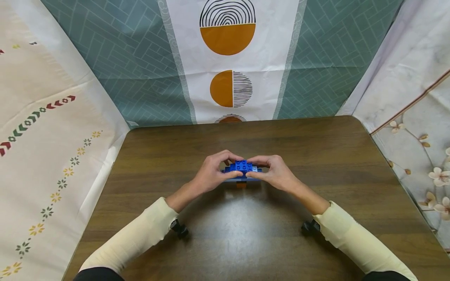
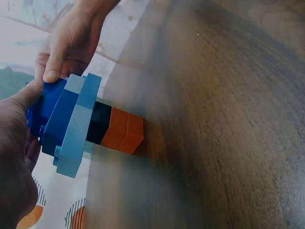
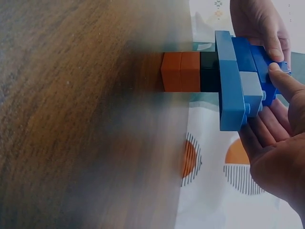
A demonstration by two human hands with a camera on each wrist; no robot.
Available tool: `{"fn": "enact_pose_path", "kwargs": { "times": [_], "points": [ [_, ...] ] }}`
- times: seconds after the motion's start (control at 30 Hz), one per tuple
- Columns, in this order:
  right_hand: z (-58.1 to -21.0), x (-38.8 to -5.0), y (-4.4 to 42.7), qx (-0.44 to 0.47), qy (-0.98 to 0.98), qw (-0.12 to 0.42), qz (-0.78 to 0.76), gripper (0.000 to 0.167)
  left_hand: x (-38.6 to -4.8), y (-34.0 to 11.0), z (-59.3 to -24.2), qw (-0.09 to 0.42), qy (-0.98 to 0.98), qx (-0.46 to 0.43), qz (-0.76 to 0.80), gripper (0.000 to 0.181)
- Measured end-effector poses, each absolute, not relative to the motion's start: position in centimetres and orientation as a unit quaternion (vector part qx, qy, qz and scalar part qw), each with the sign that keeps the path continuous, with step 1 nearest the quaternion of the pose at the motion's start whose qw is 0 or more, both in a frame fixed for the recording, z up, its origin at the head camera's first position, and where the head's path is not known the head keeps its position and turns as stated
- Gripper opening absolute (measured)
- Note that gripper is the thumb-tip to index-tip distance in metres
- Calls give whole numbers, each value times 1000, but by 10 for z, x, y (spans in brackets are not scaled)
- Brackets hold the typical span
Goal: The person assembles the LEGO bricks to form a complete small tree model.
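A stacked toy brick model stands upright at the middle of the table, with orange bricks [image 2: 125,131] at its foot and a black brick [image 3: 209,71] above them. Wider light blue bricks [image 3: 229,90] lie across the black one, and narrower dark blue layers rise over these. My left hand [image 1: 210,172] grips the studded blue brick [image 1: 241,165] at the top from the left, thumb in front and fingers behind. From the other side my right hand [image 1: 275,171] holds the same upper part. Both thumb tips come close together on its near face. The hands partly hide the upper layers.
The brown wooden table [image 1: 239,230] reaches to a patterned cloth [image 1: 140,50] hanging behind its far edge. Floral cloths hang at the left and right sides. Black straps with small devices sit on both wrists.
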State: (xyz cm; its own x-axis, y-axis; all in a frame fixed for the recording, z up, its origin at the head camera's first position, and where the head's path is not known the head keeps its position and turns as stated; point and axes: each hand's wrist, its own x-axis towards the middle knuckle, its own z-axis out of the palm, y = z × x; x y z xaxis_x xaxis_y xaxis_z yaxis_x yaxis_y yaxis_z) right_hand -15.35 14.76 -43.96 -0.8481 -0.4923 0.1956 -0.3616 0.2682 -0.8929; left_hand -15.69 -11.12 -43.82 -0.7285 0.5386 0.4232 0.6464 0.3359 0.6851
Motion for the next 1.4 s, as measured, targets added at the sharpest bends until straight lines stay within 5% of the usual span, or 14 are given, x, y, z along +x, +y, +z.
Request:
{"fn": "enact_pose_path", "kwargs": {
  "times": [0.2, 0.6, 1.1, 1.4],
  "points": [
    [-438, -152, 148, -279, 797, 27, -536, 45, -154, -115, -434, 64, -820, -371, -431, 66],
    [-432, -151, 145, -298, 787, -11, -540, 31, -156, -118, -430, 62, -812, -349, -464, 30],
    [-433, -151, 144, -284, 789, -1, -545, 31, -157, -116, -437, 47, -807, -338, -482, 29],
    [-431, -153, 159, -277, 800, 28, -532, 51, -159, -134, -429, 35, -815, -342, -467, 40]
  ]
}}
